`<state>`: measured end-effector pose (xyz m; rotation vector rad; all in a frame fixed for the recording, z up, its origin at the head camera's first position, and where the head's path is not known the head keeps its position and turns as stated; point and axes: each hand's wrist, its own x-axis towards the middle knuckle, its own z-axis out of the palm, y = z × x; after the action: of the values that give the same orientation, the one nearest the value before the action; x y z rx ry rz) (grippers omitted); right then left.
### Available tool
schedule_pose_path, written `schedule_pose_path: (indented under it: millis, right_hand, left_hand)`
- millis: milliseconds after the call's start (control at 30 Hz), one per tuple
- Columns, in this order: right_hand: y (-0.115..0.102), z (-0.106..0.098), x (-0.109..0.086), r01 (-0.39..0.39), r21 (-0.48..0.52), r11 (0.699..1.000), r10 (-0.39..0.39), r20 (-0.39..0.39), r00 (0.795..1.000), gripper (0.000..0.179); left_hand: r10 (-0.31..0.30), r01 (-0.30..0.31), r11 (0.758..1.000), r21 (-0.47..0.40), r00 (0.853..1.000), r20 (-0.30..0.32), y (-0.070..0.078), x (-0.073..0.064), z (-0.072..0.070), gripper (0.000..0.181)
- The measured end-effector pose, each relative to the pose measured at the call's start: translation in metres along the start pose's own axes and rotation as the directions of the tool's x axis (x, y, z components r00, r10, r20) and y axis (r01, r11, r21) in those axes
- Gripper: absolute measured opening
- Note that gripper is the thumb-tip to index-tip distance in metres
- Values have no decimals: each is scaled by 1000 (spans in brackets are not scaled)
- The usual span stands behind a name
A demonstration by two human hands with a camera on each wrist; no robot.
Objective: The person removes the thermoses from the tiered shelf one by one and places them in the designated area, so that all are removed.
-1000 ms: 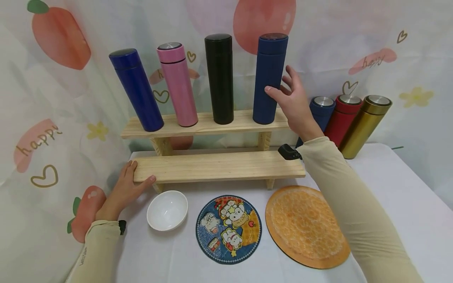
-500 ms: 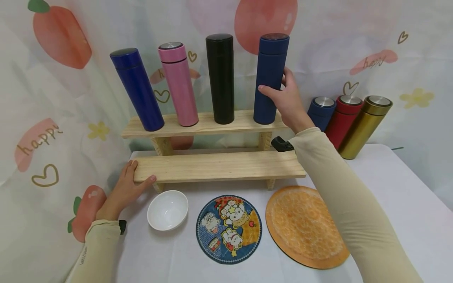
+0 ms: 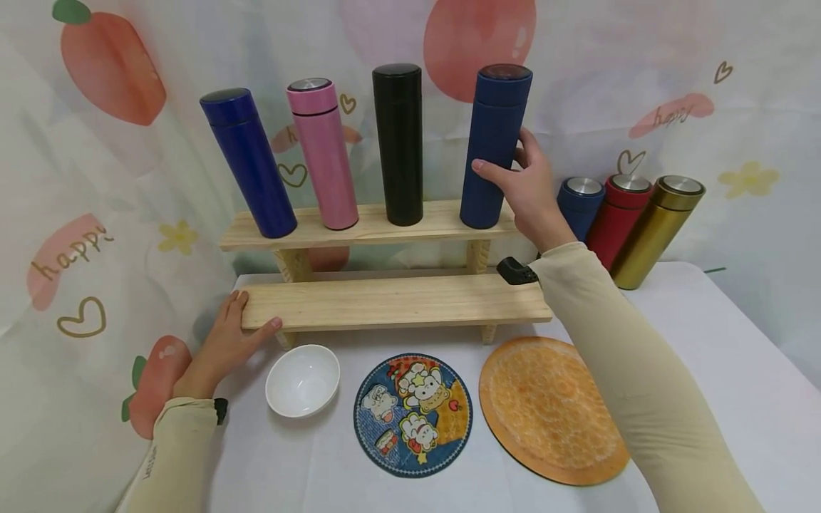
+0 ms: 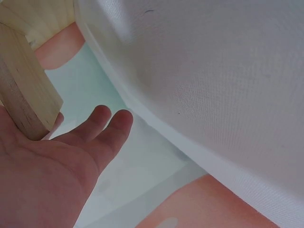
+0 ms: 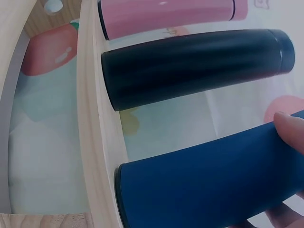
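Toward the right end of the upper shelf [image 3: 436,215], the navy bottle [image 3: 489,135] is standing near-upright just left of the palm, its long axis running up through the grip of the right hand [image 3: 534,192], the nearer one, whose fingers are clasping it around mid-height; whether the base is bearing on the wood or sitting just clear, I cannot tell. Farther left, the black bottle [image 3: 400,142] is standing apart, while the left hand [image 3: 223,349] is resting on the lower shelf's [image 3: 398,303] left end, thumb and fingers apart.
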<state>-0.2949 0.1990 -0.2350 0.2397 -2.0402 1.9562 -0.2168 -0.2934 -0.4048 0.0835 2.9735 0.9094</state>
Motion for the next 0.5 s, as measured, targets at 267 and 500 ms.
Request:
schedule_pose_path:
  millis: [267, 500]
  right_hand:
    - [1, -8, -18, 49, 1, 999, -49, -35, 998, 87]
    - [1, -19, -36, 94, -13, 996, -94, -58, 994, 83]
  left_hand:
    - [10, -10, 1000, -8, 1000, -4, 2, -1, 0, 111]
    - [11, -11, 1000, -5, 1000, -2, 1, -1, 0, 112]
